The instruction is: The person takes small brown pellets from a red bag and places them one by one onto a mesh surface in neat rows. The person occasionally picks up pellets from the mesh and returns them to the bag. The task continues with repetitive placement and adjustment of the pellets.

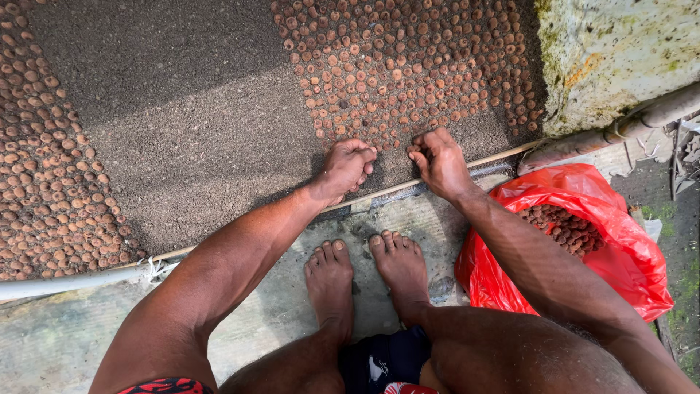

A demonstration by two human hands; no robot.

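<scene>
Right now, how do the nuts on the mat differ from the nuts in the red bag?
The nuts on the mat lie spread flat in one layer, in the open; the nuts in the red bag are heaped together and partly hidden by plastic. The mat lot is far larger in view and lies right by the left hand and right hand; the bag lot sits apart, untouched. Both are small, round and brown.

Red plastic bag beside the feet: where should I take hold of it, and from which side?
Take the red plastic bag by its crumpled upper rim, coming from above. Its mouth gapes upward with brown nut slices piled inside, so a side or bottom hold would likely tip them out. The right hand is nearest.
</scene>
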